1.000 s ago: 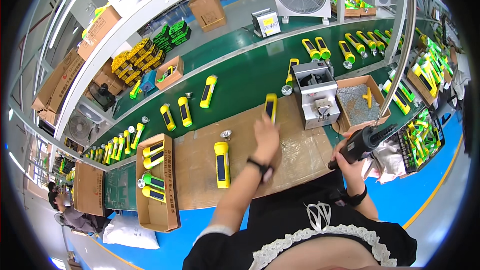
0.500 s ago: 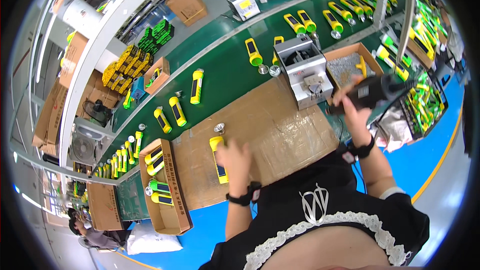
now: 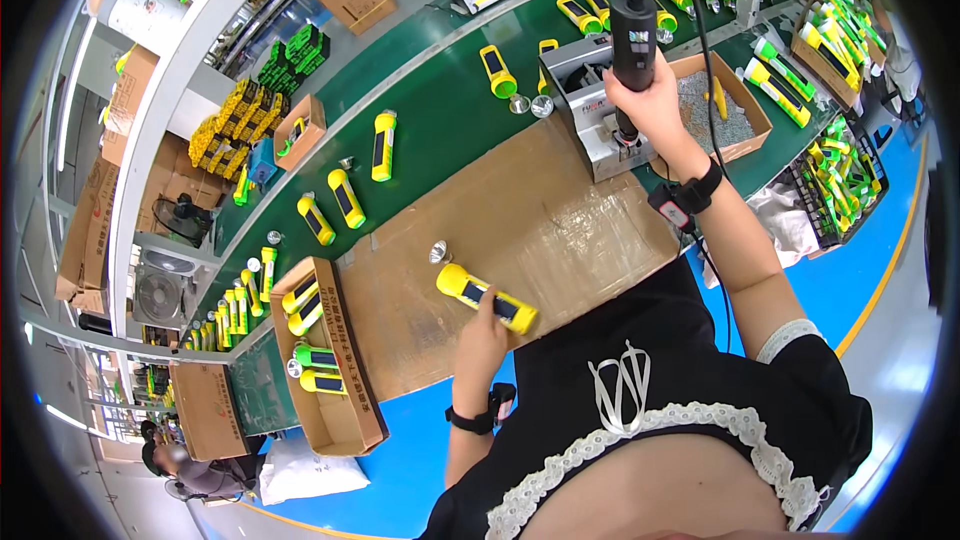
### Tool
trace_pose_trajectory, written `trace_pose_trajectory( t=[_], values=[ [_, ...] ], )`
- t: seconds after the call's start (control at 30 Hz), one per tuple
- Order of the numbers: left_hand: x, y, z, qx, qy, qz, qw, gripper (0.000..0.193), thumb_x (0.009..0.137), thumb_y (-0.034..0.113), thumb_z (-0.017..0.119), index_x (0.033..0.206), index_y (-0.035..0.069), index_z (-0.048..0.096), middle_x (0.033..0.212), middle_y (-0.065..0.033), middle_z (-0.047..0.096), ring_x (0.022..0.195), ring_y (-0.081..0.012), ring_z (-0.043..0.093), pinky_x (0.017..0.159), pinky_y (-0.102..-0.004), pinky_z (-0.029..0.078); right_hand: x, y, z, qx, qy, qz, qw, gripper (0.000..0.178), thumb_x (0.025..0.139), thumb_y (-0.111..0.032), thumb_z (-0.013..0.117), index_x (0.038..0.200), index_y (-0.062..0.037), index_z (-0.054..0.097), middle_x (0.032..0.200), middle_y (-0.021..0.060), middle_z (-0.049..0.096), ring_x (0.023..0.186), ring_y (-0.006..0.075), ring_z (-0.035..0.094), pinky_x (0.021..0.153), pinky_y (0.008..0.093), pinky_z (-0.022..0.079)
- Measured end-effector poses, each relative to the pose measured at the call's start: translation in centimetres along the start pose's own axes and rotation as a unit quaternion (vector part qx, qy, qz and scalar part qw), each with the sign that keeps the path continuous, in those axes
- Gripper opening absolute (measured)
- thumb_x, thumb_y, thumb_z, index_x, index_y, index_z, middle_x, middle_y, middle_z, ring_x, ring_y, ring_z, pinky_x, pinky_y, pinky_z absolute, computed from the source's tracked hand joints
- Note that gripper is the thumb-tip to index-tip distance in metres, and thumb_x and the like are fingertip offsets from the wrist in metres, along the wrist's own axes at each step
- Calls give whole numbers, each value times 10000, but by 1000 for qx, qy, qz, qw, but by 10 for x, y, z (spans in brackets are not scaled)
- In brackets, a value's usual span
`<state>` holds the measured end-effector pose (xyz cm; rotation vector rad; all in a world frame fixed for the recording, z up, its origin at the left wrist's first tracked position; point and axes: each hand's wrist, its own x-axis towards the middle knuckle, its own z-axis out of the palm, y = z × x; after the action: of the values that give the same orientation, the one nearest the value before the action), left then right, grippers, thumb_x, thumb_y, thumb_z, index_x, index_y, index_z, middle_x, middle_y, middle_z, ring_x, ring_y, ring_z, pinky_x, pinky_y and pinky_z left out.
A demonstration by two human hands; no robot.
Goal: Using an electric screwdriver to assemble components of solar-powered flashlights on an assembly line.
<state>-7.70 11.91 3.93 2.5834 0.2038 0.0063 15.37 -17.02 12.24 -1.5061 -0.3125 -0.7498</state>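
Observation:
My left hand [image 3: 482, 340] holds a yellow flashlight [image 3: 462, 287] with a dark panel, which lies aslant on the cardboard sheet [image 3: 560, 215]. Just beyond its head sits a silver reflector [image 3: 438, 252]. My right hand [image 3: 650, 100] is wrapped round a black electric screwdriver [image 3: 633, 45], held upright with its cable looping off the top. The driver's lower end is at the front of a grey metal screw feeder [image 3: 603, 158]; whether the bit touches a screw cannot be made out.
Right of the feeder stands a carton [image 3: 757, 137] of small screws with a yellow tool. Another carton [image 3: 347, 420] with several flashlights sits at the left. More flashlights [image 3: 383, 145] lie along the green belt [image 3: 430, 80]. A crate [image 3: 835, 230] of green-yellow parts is at far right.
My right hand has swung the screwdriver left and upright over the feeder. My left hand has closed on the flashlight, which turned from upright to slanting, its lower end now further right.

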Motion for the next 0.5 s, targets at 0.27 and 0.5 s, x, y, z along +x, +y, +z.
trace_pose_trajectory(
  t=[0.27,0.5],
  values=[
    [25,35,9,96,40,175,979,366,605,229,782,910,88,633,821,-114,590,820,-305,563,737,-395,446,-37,-37,-16,199,-110,76,971,376,789,-10,596,1147,12,483,639,37,558,540,116,544,532,259,444],
    [46,63,77,113,120,238,957,485,663,404,724,935,40,554,845,-101,534,820,-283,510,737,-383,395,-117,-65,-20,230,-145,68,960,470,820,-9,585,1217,-13,334,735,70,530,659,142,542,637,284,464]
  ],
)
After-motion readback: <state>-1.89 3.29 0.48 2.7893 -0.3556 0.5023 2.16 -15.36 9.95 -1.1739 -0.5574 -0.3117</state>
